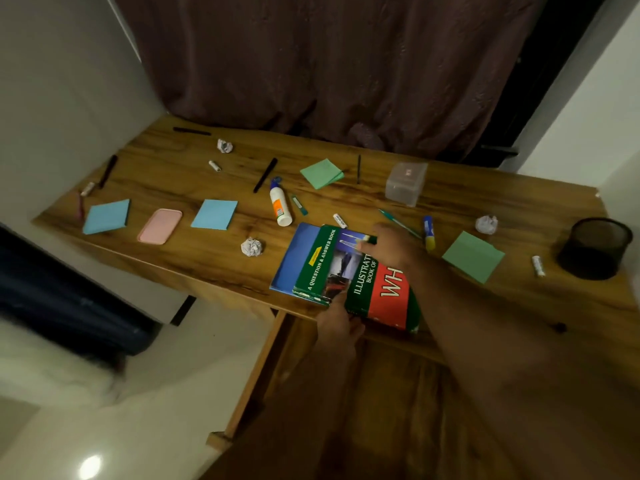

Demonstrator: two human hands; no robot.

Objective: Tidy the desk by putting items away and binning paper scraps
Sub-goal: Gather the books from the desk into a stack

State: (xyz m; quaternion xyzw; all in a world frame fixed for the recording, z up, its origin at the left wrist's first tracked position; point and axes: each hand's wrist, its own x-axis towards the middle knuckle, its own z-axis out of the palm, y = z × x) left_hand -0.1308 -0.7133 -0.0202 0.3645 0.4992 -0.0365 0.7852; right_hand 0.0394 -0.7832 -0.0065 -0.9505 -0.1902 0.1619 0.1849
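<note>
The green-and-red book (377,285) is lying atop a stack at the desk's (173,174) near edge. The right hand (391,245) is gripping its far edge, the left hand (337,327) pinching its near corner (fingers partly hidden). Left of the book a crumpled paper ball (252,246) is sitting; beyond it, a glue bottle (280,206).

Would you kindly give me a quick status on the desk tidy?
Both hands on the green book: left hand grips near edge, right hand holds far corner. Three crumpled paper balls unbinned. Pens, glue scattered around.
</note>
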